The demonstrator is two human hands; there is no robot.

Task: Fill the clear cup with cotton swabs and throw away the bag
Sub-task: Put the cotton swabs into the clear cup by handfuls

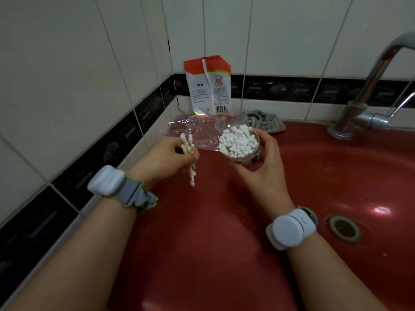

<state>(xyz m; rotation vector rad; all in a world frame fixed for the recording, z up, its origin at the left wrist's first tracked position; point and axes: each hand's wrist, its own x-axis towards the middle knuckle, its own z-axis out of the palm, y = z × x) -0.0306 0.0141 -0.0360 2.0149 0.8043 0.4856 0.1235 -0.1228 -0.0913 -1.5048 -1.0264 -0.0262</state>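
Note:
My right hand [262, 167] grips the clear cup [247, 159], tilted toward me above the red sink counter. The cup is packed with cotton swabs [238, 143], their white tips showing. My left hand [166, 160] pinches a small bundle of cotton swabs [189, 158] with wooden sticks, held left of the cup and apart from it. The clear plastic bag [193, 133] lies flat and crumpled on the counter behind both hands.
A white and orange printed packet [208, 86] leans in the tiled corner. A grey cloth [267, 122] lies beside it. The chrome tap [368, 90] stands at the right, with the red basin [325, 167] and its drain [344, 228] below.

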